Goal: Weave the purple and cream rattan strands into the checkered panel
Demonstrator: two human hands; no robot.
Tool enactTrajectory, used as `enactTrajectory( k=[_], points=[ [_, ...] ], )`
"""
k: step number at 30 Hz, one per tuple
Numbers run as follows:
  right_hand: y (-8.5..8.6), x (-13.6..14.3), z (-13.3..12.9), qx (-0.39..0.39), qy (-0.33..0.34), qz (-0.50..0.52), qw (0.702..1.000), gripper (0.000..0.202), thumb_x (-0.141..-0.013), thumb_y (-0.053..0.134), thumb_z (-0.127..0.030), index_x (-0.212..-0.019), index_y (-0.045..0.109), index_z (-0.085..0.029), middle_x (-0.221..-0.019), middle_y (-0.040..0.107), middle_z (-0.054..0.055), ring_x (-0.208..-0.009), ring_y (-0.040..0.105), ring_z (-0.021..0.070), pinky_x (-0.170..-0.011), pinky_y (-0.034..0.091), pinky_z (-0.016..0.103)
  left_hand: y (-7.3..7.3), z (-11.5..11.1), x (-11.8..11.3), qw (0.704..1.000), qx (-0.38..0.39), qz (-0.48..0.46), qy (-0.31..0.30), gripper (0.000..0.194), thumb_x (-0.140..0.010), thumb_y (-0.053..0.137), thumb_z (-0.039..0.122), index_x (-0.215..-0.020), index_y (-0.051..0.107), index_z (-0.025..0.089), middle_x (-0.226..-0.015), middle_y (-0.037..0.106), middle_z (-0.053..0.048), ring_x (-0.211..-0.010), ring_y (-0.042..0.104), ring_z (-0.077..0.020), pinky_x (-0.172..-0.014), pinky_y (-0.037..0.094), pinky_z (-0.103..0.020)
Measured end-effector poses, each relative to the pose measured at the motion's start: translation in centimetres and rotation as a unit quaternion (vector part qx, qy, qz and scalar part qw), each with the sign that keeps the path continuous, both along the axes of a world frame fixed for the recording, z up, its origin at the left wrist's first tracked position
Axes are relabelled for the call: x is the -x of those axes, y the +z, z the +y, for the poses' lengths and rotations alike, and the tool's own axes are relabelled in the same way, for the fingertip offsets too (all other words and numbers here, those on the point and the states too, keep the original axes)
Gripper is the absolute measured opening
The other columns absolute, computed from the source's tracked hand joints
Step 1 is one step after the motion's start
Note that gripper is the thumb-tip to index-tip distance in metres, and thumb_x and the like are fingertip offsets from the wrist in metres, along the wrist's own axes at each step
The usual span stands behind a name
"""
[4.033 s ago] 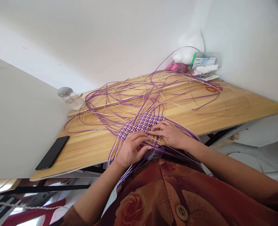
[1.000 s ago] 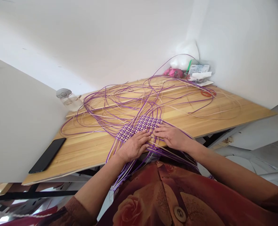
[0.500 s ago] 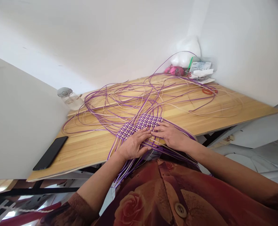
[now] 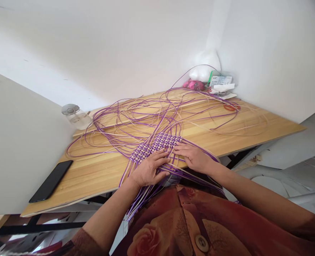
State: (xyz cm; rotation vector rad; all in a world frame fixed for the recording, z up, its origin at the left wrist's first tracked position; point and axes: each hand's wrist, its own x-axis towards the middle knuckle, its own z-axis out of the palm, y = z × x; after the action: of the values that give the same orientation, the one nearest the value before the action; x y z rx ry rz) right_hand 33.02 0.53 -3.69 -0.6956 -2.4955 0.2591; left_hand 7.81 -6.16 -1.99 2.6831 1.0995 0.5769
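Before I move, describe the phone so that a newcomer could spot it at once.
Find the wooden table, then its left end. The phone lies there, nearer the front edge than the clear bottle and left of the purple-and-beige weave. Unlike those neighbours, it is a flat, plain black slab.

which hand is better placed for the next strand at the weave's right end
Right, I'd judge: the right hand has its fingers at that end of the woven panel, while the left hand lies nearer its middle.
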Motion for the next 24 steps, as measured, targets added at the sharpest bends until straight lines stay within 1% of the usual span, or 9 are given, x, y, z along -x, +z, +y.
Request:
enactTrajectory(
  k=[3,5,10,12,15,18,20,22,24],
  points=[
    [0.2,0.2,-0.2,-0.022,0.018,-0.025,0.999,0.049,-0.082,0.039,-0.003,-0.122,0.064,-0.013,-0.124,0.064,0.009,-0.126,0.051,0.0238,-0.111,0.037,0.048,-0.1,0.1,0.1,1.0,0.001,-0.003,-0.006,0.061,-0.081,0.062,0.049,-0.132,0.053,0.016,-0.143,0.047,-0.015,-0.139,0.034,-0.0274,-0.115,0.029,-0.048],
    [0.5,0.4,-0.4,-0.04,0.035,-0.033,0.998,0.047,-0.085,0.038,-0.005,-0.124,0.063,-0.014,-0.124,0.063,0.01,-0.124,0.053,0.0225,-0.111,0.037,0.047,-0.3,0.1,0.1,1.0,0.001,-0.006,-0.005,0.064,-0.078,0.065,0.05,-0.132,0.053,0.017,-0.143,0.047,-0.016,-0.139,0.035,-0.028,-0.115,0.029,-0.048],
    [1.0,0.4,-0.5,-0.072,0.044,-0.053,0.995,0.045,-0.087,0.037,-0.007,-0.124,0.062,-0.012,-0.127,0.061,0.011,-0.121,0.055,0.0217,-0.113,0.036,0.044,-0.1,-0.1,0.1,1.0,0.005,-0.012,-0.002,0.054,-0.08,0.06,0.031,-0.132,0.052,0.017,-0.143,0.048,-0.014,-0.139,0.035,-0.0257,-0.116,0.029,-0.046],
    [1.0,0.3,-0.4,-0.07,0.047,-0.05,0.995,0.047,-0.086,0.036,-0.007,-0.125,0.062,-0.01,-0.128,0.061,0.012,-0.122,0.055,0.0221,-0.112,0.037,0.045,0.1,-0.2,0.0,1.0,0.006,-0.008,-0.005,0.058,-0.079,0.059,0.028,-0.134,0.05,0.016,-0.144,0.047,-0.013,-0.139,0.035,-0.0251,-0.116,0.028,-0.046],
    [0.8,0.4,-0.3,-0.063,0.06,-0.047,0.995,0.047,-0.086,0.035,-0.007,-0.125,0.061,-0.007,-0.126,0.062,0.013,-0.121,0.055,0.0225,-0.113,0.036,0.045,0.1,-0.2,0.1,1.0,0.008,0.006,-0.008,0.065,-0.079,0.059,0.027,-0.141,0.042,0.017,-0.146,0.044,-0.011,-0.141,0.032,-0.0247,-0.117,0.026,-0.046],
    [0.5,0.4,-0.1,-0.04,0.059,-0.044,0.997,0.047,-0.085,0.036,-0.007,-0.125,0.061,-0.008,-0.126,0.062,0.012,-0.123,0.054,0.0226,-0.114,0.035,0.046,-0.1,-0.1,0.2,1.0,0.009,0.025,-0.003,0.061,-0.08,0.058,0.029,-0.139,0.046,0.02,-0.148,0.042,-0.01,-0.141,0.03,-0.0257,-0.117,0.026,-0.047],
    [0.4,0.2,0.0,-0.008,0.049,-0.027,0.998,0.049,-0.084,0.038,-0.006,-0.127,0.06,-0.012,-0.129,0.06,0.01,-0.128,0.049,0.0224,-0.114,0.034,0.047,-0.3,-0.1,0.2,0.999,0.008,0.033,0.003,0.057,-0.08,0.058,0.029,-0.136,0.05,0.02,-0.147,0.043,-0.01,-0.141,0.03,-0.026,-0.117,0.026,-0.047],
    [0.5,-0.2,0.0,0.033,0.04,-0.004,0.999,0.05,-0.084,0.04,-0.007,-0.127,0.061,-0.017,-0.129,0.061,0.006,-0.132,0.045,0.0221,-0.114,0.033,0.048,-0.3,-0.1,0.2,0.999,0.007,0.036,0.005,0.057,-0.081,0.058,0.03,-0.136,0.05,0.019,-0.148,0.043,-0.011,-0.141,0.03,-0.0258,-0.117,0.026,-0.047],
    [0.7,-0.6,0.0,0.071,0.031,0.016,0.997,0.045,-0.087,0.043,-0.01,-0.125,0.063,-0.021,-0.126,0.063,0.004,-0.131,0.046,0.0216,-0.114,0.034,0.046,-0.1,-0.1,0.1,0.999,0.006,0.041,0.004,0.057,-0.082,0.057,0.031,-0.137,0.049,0.019,-0.149,0.041,-0.01,-0.142,0.029,-0.0255,-0.117,0.025,-0.047]
  ],
)
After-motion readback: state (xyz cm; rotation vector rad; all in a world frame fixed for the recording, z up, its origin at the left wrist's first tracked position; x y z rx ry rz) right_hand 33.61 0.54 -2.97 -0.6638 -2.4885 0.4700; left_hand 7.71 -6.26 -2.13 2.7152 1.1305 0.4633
